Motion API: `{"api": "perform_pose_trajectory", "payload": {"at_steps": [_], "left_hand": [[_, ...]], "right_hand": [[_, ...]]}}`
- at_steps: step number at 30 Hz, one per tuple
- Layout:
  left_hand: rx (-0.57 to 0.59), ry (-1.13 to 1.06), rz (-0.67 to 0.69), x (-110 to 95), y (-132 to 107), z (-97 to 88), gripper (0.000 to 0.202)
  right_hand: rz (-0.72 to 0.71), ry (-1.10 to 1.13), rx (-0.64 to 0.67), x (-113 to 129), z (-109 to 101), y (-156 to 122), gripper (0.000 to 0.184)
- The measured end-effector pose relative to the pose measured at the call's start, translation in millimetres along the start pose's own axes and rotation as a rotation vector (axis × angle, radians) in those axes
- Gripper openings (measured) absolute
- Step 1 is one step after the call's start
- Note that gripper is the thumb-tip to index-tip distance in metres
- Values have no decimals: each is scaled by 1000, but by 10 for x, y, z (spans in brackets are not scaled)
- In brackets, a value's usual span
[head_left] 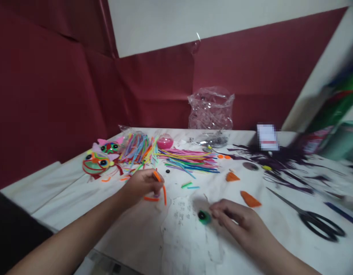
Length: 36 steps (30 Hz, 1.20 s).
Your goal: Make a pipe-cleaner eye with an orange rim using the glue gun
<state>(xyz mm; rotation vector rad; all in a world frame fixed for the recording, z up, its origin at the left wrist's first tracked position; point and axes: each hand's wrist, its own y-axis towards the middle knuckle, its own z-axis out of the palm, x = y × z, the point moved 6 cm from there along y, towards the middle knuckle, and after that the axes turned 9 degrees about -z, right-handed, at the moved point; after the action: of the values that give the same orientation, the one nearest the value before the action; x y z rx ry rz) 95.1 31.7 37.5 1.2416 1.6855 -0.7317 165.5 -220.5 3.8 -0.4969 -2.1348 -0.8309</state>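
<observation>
My left hand (pixel 144 182) is closed around a bent orange pipe cleaner (pixel 165 194), whose end hangs below the fingers. Another orange piece (pixel 151 199) shows just under that hand. Over the paper, my right hand (pixel 236 217) has its thumb and fingertips pinched together. Close to the left of those fingertips is a green disc with a black bead eye (pixel 203 216); whether they touch it is unclear. What the pinch holds, if anything, is too small to make out. A loose black bead (pixel 167 171) and short green and blue pieces (pixel 187 185) lie beyond.
Bundled pipe cleaners (pixel 190 160), decorated face figures (pixel 98 164) and a pink container (pixel 165 141) lie towards the back. Scissors (pixel 316 221), orange felt pieces (pixel 250 199) and dark purple strips (pixel 288 158) are on the right. A clear plastic bag (pixel 211 109) stands behind.
</observation>
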Motion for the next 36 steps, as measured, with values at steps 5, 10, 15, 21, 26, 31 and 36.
{"api": "perform_pose_trajectory", "payload": {"at_steps": [5,10,15,21,26,31,36], "left_hand": [[265,3,287,-452,-293,923,8],[189,138,272,-318,-78,1134,8],[192,517,256,-27,121,1148,17],[241,668,357,82,93,1292,15],[189,613,403,94,63,1348,16],[129,507,447,102,41,1334,10],[85,559,472,131,12,1344,10]], "right_hand": [[115,338,17,74,86,77,29],[151,194,36,-151,28,41,16],[99,-290,100,-318,-27,112,23],[19,-479,142,-346,55,132,24],[17,-538,131,-409,106,102,20],[6,-508,103,-434,116,120,21],[-17,-429,112,-384,100,114,26]]}}
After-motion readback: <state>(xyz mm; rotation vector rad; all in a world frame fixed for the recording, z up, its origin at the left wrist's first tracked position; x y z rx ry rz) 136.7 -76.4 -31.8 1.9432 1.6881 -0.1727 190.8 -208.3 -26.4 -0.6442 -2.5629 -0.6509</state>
